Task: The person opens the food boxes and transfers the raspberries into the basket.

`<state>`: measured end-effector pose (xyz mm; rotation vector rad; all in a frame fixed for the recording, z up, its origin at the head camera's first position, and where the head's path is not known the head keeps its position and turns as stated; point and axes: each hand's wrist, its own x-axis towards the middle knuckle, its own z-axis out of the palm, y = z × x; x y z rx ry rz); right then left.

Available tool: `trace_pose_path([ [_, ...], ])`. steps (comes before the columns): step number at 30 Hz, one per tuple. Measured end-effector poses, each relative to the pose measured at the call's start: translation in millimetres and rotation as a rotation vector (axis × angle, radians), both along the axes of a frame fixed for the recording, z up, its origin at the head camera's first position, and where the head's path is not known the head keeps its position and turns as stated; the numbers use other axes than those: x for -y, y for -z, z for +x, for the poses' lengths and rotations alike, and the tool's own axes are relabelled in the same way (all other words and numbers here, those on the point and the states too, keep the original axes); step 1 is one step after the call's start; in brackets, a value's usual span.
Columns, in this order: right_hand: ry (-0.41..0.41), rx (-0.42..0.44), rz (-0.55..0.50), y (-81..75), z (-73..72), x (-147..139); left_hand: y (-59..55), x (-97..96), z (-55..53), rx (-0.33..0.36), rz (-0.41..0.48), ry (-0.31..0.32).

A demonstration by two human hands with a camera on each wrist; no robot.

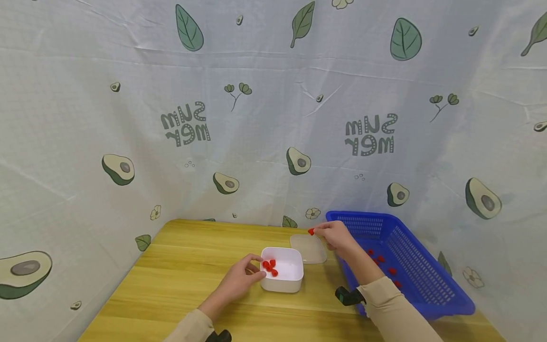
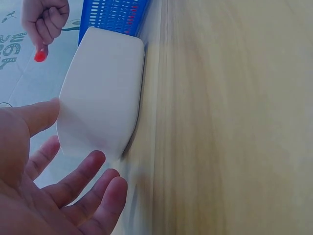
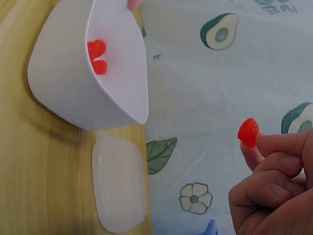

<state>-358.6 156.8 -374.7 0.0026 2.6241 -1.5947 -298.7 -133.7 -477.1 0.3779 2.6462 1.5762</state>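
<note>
My right hand (image 1: 337,237) pinches a red raspberry (image 3: 248,132) between thumb and fingertip, up above the flat translucent lid (image 1: 308,249). Its other fingers are curled into the palm in the right wrist view. A white box (image 1: 282,285) without its cover stands left of the lid, and several raspberries (image 1: 269,267) lie inside at its left. At the box's left side is my left hand (image 1: 240,278), fingers spread and loosely bent. Its thumb (image 2: 43,116) seems to touch the box edge in the left wrist view.
A blue plastic basket (image 1: 427,256) with slotted walls stands on the right, with several more raspberries (image 1: 381,259) on its floor. The wooden table (image 1: 192,251) ends at a patterned cloth (image 1: 256,128) hanging behind and at the sides.
</note>
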Motion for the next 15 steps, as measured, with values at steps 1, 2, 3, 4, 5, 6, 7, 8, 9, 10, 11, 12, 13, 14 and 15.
trace_pose_path([
  [1, 0.003, -0.001, -0.001, -1.4, 0.1, -4.2, 0.2, 0.0, 0.0, -0.002, -0.002, -0.001],
  [2, 0.006, -0.001, 0.0, -2.6, -0.1, -8.6, 0.3, -0.1, 0.0, -0.003, -0.004, -0.002],
  [3, 0.006, -0.004, 0.006, -3.2, -0.4, -13.0, 0.5, -0.3, 0.0, -0.003, -0.005, -0.002],
  [4, 0.005, -0.003, 0.007, -3.3, -0.8, -17.9, 0.7, -0.4, 0.0, -0.002, -0.004, -0.003],
  [5, 0.009, -0.001, 0.003, -3.4, -0.9, -22.4, 0.9, -0.3, -0.1, -0.002, -0.004, -0.003],
  [6, 0.009, -0.002, 0.0, -3.1, -1.1, -27.0, 1.0, -0.3, 0.0, -0.001, -0.003, -0.003],
  [7, 0.01, 0.0, -0.002, -2.7, -1.4, -31.6, 1.2, -0.4, 0.1, 0.002, -0.001, -0.003],
  [8, 0.008, -0.001, 0.0, -2.2, -1.4, -36.1, 1.2, -0.3, 0.2, 0.003, 0.0, -0.003],
  [9, 0.006, -0.003, 0.0, -1.4, -1.4, -40.6, 1.1, -0.3, 0.3, 0.003, 0.002, -0.003],
  [10, 0.008, -0.003, 0.001, -1.0, -1.2, -45.0, 0.9, -0.3, 0.3, 0.003, 0.002, -0.003],
  [11, 0.009, -0.004, 0.001, -1.1, -0.9, -49.1, 0.7, -0.3, 0.4, 0.003, 0.003, -0.002],
  [12, 0.009, -0.007, 0.004, -1.2, -0.7, -53.2, 0.5, -0.5, 0.5, 0.002, 0.004, -0.002],
  [13, 0.012, -0.008, 0.004, -1.5, -0.9, -57.3, 0.4, -0.4, 0.4, 0.002, 0.004, -0.002],
  [14, 0.012, -0.011, 0.004, -2.1, -1.0, -61.0, 0.5, -0.4, 0.3, -0.001, 0.002, -0.003],
  [15, 0.016, -0.013, 0.007, -2.7, -1.1, -64.5, 0.8, -0.2, -0.1, -0.002, 0.001, -0.005],
])
